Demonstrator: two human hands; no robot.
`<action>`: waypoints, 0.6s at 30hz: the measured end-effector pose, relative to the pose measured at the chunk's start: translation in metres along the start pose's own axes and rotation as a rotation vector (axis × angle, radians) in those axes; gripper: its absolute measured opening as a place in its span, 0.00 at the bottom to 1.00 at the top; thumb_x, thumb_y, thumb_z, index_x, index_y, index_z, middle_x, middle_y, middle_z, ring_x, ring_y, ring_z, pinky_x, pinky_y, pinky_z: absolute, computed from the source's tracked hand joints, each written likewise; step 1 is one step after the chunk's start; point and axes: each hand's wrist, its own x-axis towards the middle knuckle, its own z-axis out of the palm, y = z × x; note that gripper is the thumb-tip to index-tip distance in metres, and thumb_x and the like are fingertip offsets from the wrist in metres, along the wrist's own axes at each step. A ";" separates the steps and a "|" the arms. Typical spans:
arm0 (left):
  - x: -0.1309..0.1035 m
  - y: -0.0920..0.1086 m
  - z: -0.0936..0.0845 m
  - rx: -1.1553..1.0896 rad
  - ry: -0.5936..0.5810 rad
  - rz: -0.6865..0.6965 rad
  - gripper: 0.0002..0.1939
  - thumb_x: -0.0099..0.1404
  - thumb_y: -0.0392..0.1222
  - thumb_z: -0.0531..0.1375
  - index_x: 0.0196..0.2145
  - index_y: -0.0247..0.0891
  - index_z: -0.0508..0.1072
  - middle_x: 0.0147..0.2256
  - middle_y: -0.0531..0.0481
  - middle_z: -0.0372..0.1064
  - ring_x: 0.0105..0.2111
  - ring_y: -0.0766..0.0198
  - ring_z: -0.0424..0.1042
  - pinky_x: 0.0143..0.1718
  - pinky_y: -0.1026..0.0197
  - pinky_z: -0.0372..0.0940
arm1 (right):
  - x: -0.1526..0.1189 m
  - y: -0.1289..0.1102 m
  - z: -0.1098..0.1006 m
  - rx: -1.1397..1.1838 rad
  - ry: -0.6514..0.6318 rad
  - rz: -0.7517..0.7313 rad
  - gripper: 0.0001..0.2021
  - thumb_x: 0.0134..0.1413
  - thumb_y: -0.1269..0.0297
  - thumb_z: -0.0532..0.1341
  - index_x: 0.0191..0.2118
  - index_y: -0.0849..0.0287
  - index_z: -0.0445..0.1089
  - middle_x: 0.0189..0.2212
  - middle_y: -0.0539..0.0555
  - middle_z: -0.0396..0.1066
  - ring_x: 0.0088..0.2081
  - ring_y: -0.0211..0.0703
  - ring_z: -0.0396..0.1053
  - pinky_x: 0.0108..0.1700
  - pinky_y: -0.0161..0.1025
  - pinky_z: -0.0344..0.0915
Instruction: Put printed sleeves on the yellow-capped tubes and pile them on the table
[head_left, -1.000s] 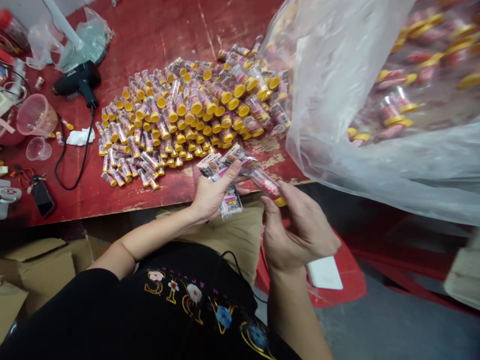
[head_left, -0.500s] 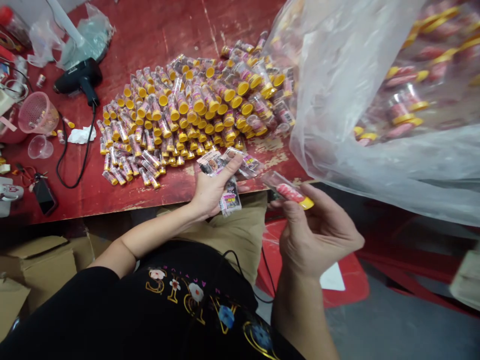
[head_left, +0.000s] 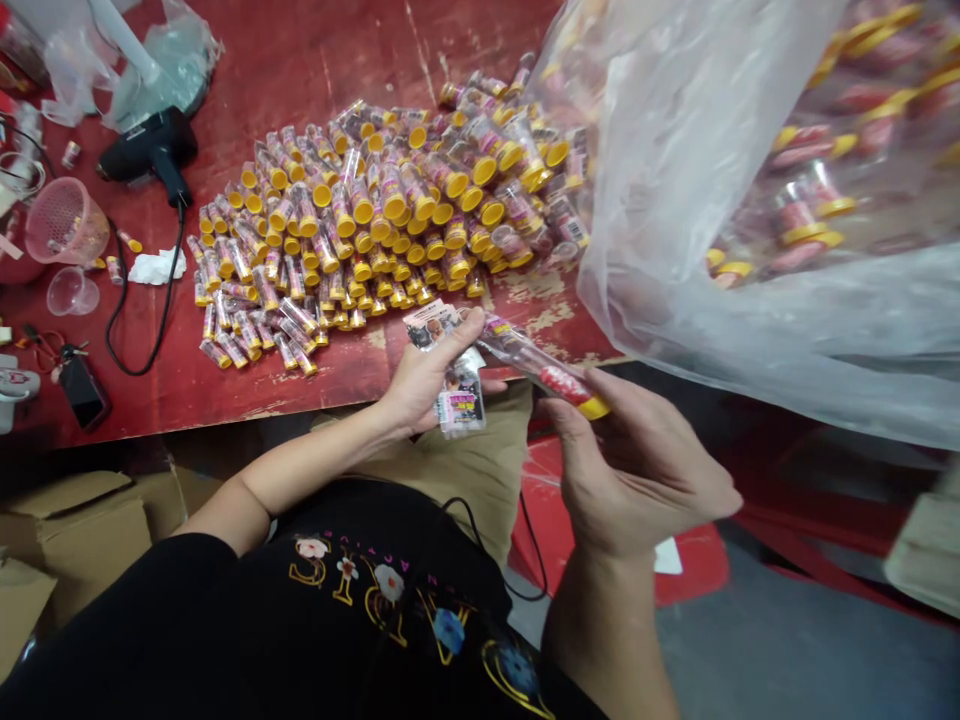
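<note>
My left hand (head_left: 424,378) is closed on several clear printed plastic sleeves (head_left: 459,408) above the table's front edge. One of these sleeves sticks out past the thumb toward the right. My right hand (head_left: 641,475) pinches a clear plastic tube (head_left: 561,382) near its yellow cap, with red and white contents showing inside. The tube lies tilted, its far end at the protruding sleeve; whether it is inside or only against it, I cannot tell. Behind my left hand lies a large pile of yellow-capped tubes (head_left: 395,205) with printed wraps.
A big clear plastic bag (head_left: 652,200) with more tubes stands on the right. On the red table (head_left: 315,50) at left are a black heat gun (head_left: 154,150) with its cord, a pink basket (head_left: 64,215) and a phone (head_left: 82,385). Cardboard boxes (head_left: 97,540) sit below.
My right hand has brought the tube's far end up and left to the sleeve in my left hand. The left hand has barely moved. The view has shifted slightly.
</note>
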 end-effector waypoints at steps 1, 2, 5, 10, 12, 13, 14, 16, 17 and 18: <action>-0.001 0.000 0.000 0.003 0.005 -0.004 0.09 0.66 0.42 0.70 0.37 0.35 0.76 0.35 0.47 0.78 0.41 0.55 0.82 0.45 0.51 0.81 | 0.000 -0.001 -0.001 0.006 0.002 -0.001 0.20 0.56 0.68 0.74 0.54 0.48 0.82 0.44 0.52 0.84 0.42 0.47 0.82 0.46 0.46 0.80; -0.002 0.000 0.001 0.009 0.008 -0.005 0.09 0.66 0.42 0.70 0.37 0.35 0.76 0.34 0.47 0.77 0.40 0.55 0.82 0.44 0.51 0.81 | 0.001 -0.001 -0.001 0.003 -0.003 -0.010 0.20 0.56 0.69 0.74 0.55 0.48 0.82 0.44 0.52 0.84 0.41 0.47 0.82 0.46 0.45 0.79; -0.005 -0.003 0.002 0.039 -0.013 0.018 0.10 0.65 0.42 0.71 0.39 0.36 0.77 0.34 0.49 0.77 0.36 0.59 0.80 0.41 0.55 0.80 | 0.002 -0.002 -0.003 -0.023 -0.035 -0.039 0.21 0.55 0.69 0.75 0.55 0.47 0.82 0.44 0.52 0.84 0.42 0.46 0.82 0.45 0.45 0.79; -0.008 -0.006 0.004 0.126 -0.052 0.070 0.18 0.60 0.44 0.75 0.44 0.36 0.77 0.39 0.48 0.79 0.38 0.60 0.81 0.41 0.56 0.79 | -0.006 -0.002 0.001 -0.066 0.032 0.043 0.19 0.58 0.63 0.73 0.55 0.50 0.81 0.46 0.53 0.84 0.44 0.49 0.83 0.50 0.50 0.82; -0.007 -0.005 0.003 0.132 -0.067 0.078 0.22 0.57 0.45 0.77 0.44 0.36 0.76 0.40 0.47 0.80 0.40 0.58 0.82 0.40 0.58 0.78 | -0.010 -0.003 0.003 -0.003 -0.038 0.134 0.18 0.63 0.60 0.70 0.58 0.49 0.80 0.50 0.54 0.83 0.47 0.50 0.83 0.54 0.54 0.81; -0.007 -0.004 0.002 0.132 -0.075 0.086 0.23 0.56 0.45 0.78 0.44 0.36 0.77 0.41 0.47 0.80 0.41 0.57 0.82 0.39 0.58 0.78 | -0.012 -0.004 0.004 0.041 -0.086 0.172 0.18 0.65 0.59 0.68 0.59 0.48 0.79 0.52 0.54 0.83 0.48 0.50 0.83 0.55 0.56 0.80; -0.006 -0.003 0.000 0.137 -0.089 0.088 0.23 0.56 0.46 0.78 0.44 0.37 0.77 0.41 0.47 0.80 0.41 0.57 0.82 0.39 0.58 0.78 | -0.013 -0.004 0.004 0.075 -0.123 0.194 0.18 0.65 0.59 0.67 0.59 0.46 0.78 0.53 0.54 0.82 0.48 0.50 0.82 0.55 0.56 0.80; -0.006 -0.003 -0.003 0.174 -0.140 0.073 0.24 0.54 0.47 0.79 0.44 0.36 0.77 0.42 0.46 0.81 0.40 0.57 0.82 0.38 0.58 0.78 | -0.012 -0.002 0.005 0.087 -0.126 0.180 0.19 0.63 0.59 0.69 0.59 0.44 0.79 0.50 0.52 0.82 0.45 0.48 0.81 0.50 0.53 0.81; -0.006 -0.004 -0.005 0.207 -0.176 0.052 0.25 0.52 0.48 0.80 0.43 0.36 0.78 0.42 0.45 0.81 0.40 0.57 0.82 0.38 0.58 0.78 | -0.011 -0.001 0.005 0.076 -0.097 0.160 0.19 0.61 0.60 0.71 0.58 0.43 0.79 0.46 0.51 0.81 0.42 0.47 0.80 0.47 0.50 0.80; -0.006 -0.005 -0.006 0.243 -0.213 0.029 0.27 0.49 0.49 0.81 0.42 0.36 0.78 0.42 0.44 0.81 0.40 0.57 0.81 0.38 0.57 0.78 | -0.009 0.000 0.006 0.063 -0.058 0.141 0.21 0.59 0.61 0.72 0.58 0.42 0.80 0.42 0.51 0.80 0.39 0.44 0.79 0.43 0.47 0.79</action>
